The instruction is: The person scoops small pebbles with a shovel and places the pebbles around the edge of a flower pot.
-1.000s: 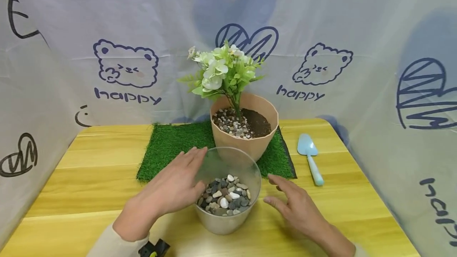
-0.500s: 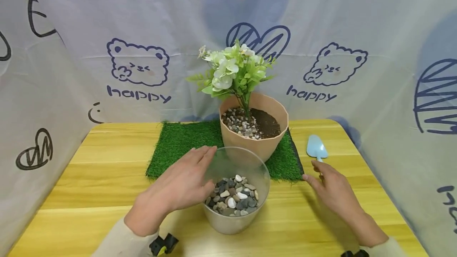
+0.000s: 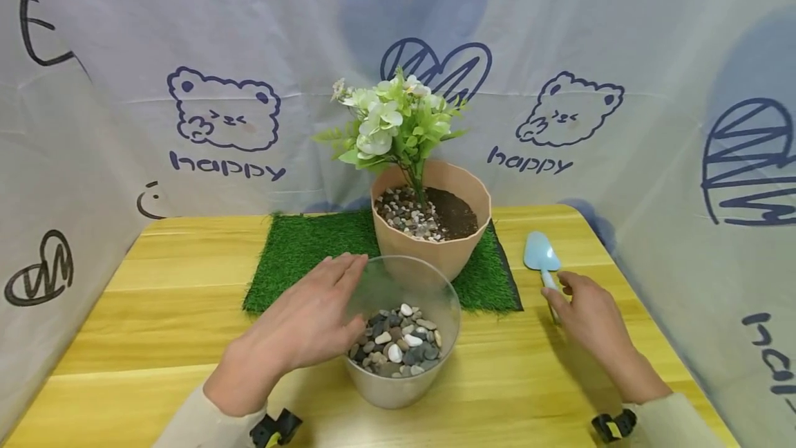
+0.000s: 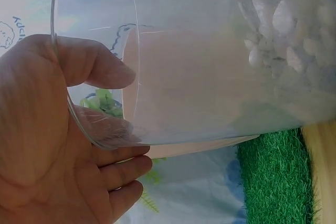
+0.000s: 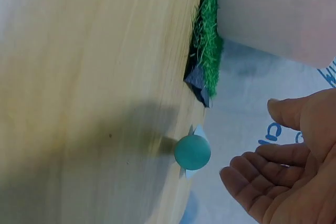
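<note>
On the wooden table (image 3: 155,282), near middle: a clear bucket (image 3: 388,393) stands upright, a low fill of mixed pebbles (image 3: 398,344) inside. Left hand (image 3: 307,320) at its left rim, fingers nearly straight, thumb apart from them; how firmly it bears on the wall, cannot tell.

Right side of table: pale blue trowel (image 3: 541,253) lying flat, blade pointing away. Right hand (image 3: 591,313) just over its handle. Right wrist view: fingers loosely bent, gap to thumb, round handle end (image 5: 192,152) outside that gap; no hold on it shows. The 2 hands are well apart.

Behind the bucket: peach pot (image 3: 450,258) on a green mat (image 3: 305,247), white flowers (image 3: 379,130) upright, small stones (image 3: 404,216) to the left, bare soil (image 3: 459,216) to the right.

Risks, as judged:
- Trowel: slim handle; a pinch closing short or off-centre could make it spin or slip away.
- Bucket: a careless push from the left hand while attention is on the trowel could slide it into the pot. Pebbles sit low, so sliding looks likelier than tipping.
- Pebbles: the deep wall could catch a steeply angled trowel and shake a load loose onto table or mat.
- Flowers: leaves overhang the pot; a tool coming in high could snag them and tilt the stems.
</note>
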The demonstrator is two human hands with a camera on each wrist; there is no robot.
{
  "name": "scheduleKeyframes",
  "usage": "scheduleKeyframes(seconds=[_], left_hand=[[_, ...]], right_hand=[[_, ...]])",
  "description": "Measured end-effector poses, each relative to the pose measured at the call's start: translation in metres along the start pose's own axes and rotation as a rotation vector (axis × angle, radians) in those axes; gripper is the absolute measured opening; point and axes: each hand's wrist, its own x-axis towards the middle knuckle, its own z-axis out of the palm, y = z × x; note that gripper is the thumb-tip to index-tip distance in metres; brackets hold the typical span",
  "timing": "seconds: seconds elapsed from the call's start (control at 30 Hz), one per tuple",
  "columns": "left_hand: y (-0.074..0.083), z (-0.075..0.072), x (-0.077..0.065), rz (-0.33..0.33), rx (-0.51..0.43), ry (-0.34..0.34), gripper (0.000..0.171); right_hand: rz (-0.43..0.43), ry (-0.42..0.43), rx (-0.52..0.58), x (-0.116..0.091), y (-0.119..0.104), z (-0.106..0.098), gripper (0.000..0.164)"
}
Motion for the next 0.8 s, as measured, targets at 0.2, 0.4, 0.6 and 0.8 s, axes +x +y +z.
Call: scheduleKeyframes(seconds=[0.2,0.4,0.6,0.8], left_hand=[[-0.002,0.002,-0.001,0.003,-0.008,0.004,0.083],[-0.002,0.003,-0.001,0.004,-0.02,0.005,0.085],[-0.004,0.002,-0.002,0.016,-0.045,-0.014,0.081],[-0.008,-0.001,-0.003,0.028,-0.052,-0.039,0.078]], right_hand=[[0.049,-0.053,-0.069,0.013,0.007,0.004,0.056],[0.129,-0.157,-0.11,0.02,0.014,0.01,0.054],[0.187,-0.237,-0.077,0.019,0.02,0.016,0.039],[0.212,-0.248,-0.097,0.021,0.021,0.018,0.037]])
